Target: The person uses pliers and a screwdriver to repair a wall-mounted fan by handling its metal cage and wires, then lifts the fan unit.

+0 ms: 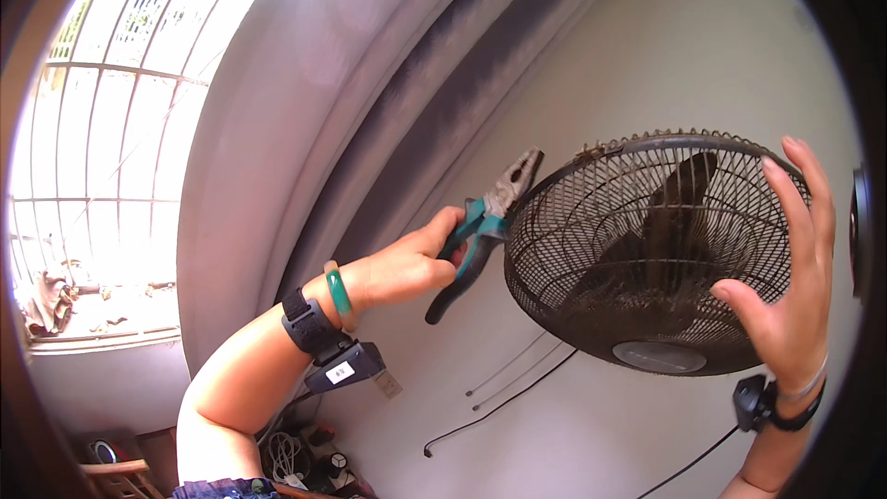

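Combination pliers (487, 229) with teal and black handles are gripped in my left hand (411, 263). Their worn metal jaws point up and sit beside the left rim of a fan's dark wire guard (545, 263). Brownish bits, perhaps a clasp, show on the guard's upper left rim. Inside the guard are dark fan blades (679, 203), partly hidden by the wires; a grey oval badge (659, 358) is at the lower front. My right hand (793, 310) is at the guard's right side, thumb and fingers spread wide. Whether it touches the wires I cannot tell.
A barred window (111, 129) and a long grey-mauve curtain (305, 102) are on the left. Thin dark cables (499, 407) hang against the pale wall (517, 444) below the fan. Coiled white cord (285, 456) and a wooden chair (120, 473) are at lower left.
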Available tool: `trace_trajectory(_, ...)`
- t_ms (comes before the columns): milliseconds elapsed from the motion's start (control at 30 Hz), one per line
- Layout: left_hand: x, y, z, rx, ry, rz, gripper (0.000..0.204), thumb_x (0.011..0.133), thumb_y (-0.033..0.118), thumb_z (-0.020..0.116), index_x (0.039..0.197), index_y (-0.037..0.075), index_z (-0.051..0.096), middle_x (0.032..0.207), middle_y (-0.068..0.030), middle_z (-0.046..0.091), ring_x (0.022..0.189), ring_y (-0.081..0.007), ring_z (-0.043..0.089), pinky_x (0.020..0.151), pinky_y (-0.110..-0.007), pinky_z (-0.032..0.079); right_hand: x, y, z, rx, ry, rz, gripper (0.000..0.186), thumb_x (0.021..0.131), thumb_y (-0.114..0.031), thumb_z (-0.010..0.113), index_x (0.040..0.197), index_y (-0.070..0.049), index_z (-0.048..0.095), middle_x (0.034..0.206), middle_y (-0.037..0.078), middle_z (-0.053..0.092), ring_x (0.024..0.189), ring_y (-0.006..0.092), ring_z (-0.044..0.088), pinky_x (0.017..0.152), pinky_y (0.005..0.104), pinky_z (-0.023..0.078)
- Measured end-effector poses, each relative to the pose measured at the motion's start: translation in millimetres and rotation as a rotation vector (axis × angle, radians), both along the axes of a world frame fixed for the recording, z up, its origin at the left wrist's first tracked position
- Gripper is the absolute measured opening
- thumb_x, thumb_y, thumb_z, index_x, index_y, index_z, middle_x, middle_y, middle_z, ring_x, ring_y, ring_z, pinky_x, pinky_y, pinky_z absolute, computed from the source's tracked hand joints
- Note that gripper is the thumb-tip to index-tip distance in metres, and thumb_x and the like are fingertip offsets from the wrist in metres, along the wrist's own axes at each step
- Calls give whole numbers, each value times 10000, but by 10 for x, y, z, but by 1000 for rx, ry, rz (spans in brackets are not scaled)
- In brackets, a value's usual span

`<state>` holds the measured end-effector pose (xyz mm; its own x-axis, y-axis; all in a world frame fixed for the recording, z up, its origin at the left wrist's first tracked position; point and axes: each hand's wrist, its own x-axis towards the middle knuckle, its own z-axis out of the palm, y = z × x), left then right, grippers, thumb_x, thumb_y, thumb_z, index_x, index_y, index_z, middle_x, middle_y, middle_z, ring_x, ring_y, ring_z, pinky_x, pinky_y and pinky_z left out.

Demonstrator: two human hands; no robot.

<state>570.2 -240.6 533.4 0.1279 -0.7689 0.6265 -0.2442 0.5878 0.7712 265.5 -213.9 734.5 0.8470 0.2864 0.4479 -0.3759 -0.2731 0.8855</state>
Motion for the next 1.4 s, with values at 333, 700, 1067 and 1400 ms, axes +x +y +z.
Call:
trace_trajectory(333, -379, 347, -287, -95, -214, 187, 664, 733, 283, 763, 1165, -25, 363, 875, -155, 510, 801, -246, 546, 723, -366, 471, 739, -373, -1039, 1957, 108, 53, 644, 867, -285, 702, 1311, 62, 390, 993, 127, 614, 772, 121, 633, 541, 223, 506)
trace_trajectory(700, -576, 349, -355, -660, -396, 917, 672, 678, 192, 786, 1242, 50, 448, 1127, -171, 475, 993, -354, 504, 869, -412, 400, 1035, -397, -1146, 2138, -37, 406, 449, 955, -171, 561, 1306, 68, 416, 819, 49, 635, 573, 73, 574, 485, 197, 489)
trace_trajectory(1067, -396, 593, -395, -514, -324, 602, 462, 728, 404, 788, 969, 82, 561, 1322, -245, 369, 1239, -427, 422, 1015, -537, 373, 1163, -324, -1143, 2153, -8, 494, 408, 961, -168, 560, 1288, 46, 441, 882, 69, 633, 601, 77, 586, 506, 204, 501)
trace_trajectory(1400, -110, 247, -126, -518, -423, 773, 322, 590, 130, 639, 898, 34, 630, 1132, -228, 453, 1023, -394, 470, 823, -465, 418, 1169, -272, -987, 1865, 16, 534, 623, 856, -88, 703, 1364, 39, 365, 1084, 130, 565, 896, 142, 627, 694, 235, 537)
